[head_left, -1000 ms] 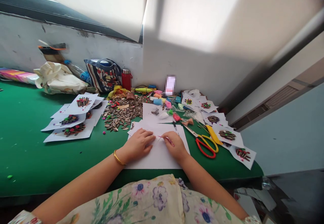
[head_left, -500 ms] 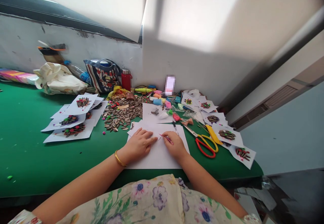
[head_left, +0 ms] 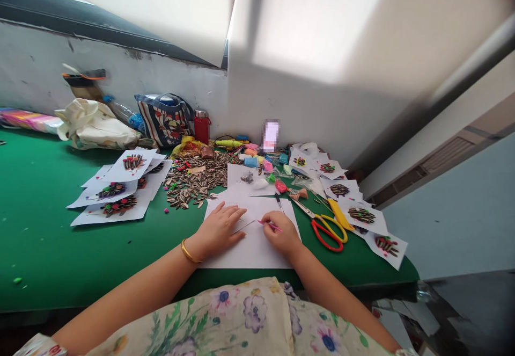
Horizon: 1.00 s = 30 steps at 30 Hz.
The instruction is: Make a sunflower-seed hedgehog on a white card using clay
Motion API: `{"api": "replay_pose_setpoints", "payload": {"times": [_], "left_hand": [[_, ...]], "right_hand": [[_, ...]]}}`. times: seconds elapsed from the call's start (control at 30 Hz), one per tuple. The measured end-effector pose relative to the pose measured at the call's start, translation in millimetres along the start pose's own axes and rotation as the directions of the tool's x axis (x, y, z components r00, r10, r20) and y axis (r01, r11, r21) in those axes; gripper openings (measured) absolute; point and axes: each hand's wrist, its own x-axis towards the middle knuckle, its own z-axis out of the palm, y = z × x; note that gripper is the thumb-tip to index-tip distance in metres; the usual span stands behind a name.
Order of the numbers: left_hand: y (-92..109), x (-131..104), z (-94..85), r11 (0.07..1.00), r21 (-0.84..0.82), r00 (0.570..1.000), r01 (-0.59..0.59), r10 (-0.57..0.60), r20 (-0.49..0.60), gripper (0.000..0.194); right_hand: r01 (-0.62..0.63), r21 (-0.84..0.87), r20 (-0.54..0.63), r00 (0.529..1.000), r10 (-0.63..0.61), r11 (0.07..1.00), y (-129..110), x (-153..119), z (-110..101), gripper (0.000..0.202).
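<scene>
White paper (head_left: 249,254) lies on the green table before me. My left hand (head_left: 219,231) rests on its left side with fingers spread, holding nothing. My right hand (head_left: 281,232) is closed around a thin pink pen (head_left: 276,227), its tip near the paper's middle. A thin dark line (head_left: 246,226) shows on the paper between my hands. Just beyond my right hand lies a black pen (head_left: 278,201). Another white sheet (head_left: 237,184) with a small grey piece on it lies behind.
Scissors (head_left: 328,232) and a yellow tool (head_left: 340,215) lie right of the paper. Sunflower seeds (head_left: 201,179) are heaped behind left. Seed-decorated sheets (head_left: 137,211) lie at both sides. Bags (head_left: 163,122), a red bottle (head_left: 201,128) and coloured clay (head_left: 267,166) stand or lie near the wall.
My right hand has shifted slightly right with the pink pen, which now lies flatter. My left fingers have drawn back a little, and the line on the paper shows more clearly.
</scene>
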Motion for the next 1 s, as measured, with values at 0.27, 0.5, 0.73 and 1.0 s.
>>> {"api": "replay_pose_setpoints", "payload": {"times": [0.27, 0.5, 0.73, 1.0], "left_hand": [[1, 1, -2.9, 0.997, -0.058, 0.998, -0.053, 0.055, 0.034, 0.061], [0, -2, -9.6, 0.995, -0.038, 0.996, -0.089, 0.09, 0.019, 0.048], [3, -7, -13.3, 0.994, 0.04, 0.994, -0.104, 0.105, -0.008, 0.037], [4, -7, -10.7, 0.992, 0.062, 0.994, -0.113, 0.113, 0.001, 0.033]], "right_hand": [[-0.009, 0.069, 0.065, 0.998, 0.005, 0.998, -2, 17, -6, 0.021], [0.05, 0.019, 0.136, 0.989, -0.052, 0.999, -5, 25, 8, 0.024], [0.103, -0.001, 0.146, 0.984, -0.102, 0.995, -3, 18, 17, 0.023], [0.095, 0.004, 0.129, 0.987, -0.095, 0.995, -3, 18, 17, 0.023]]}}
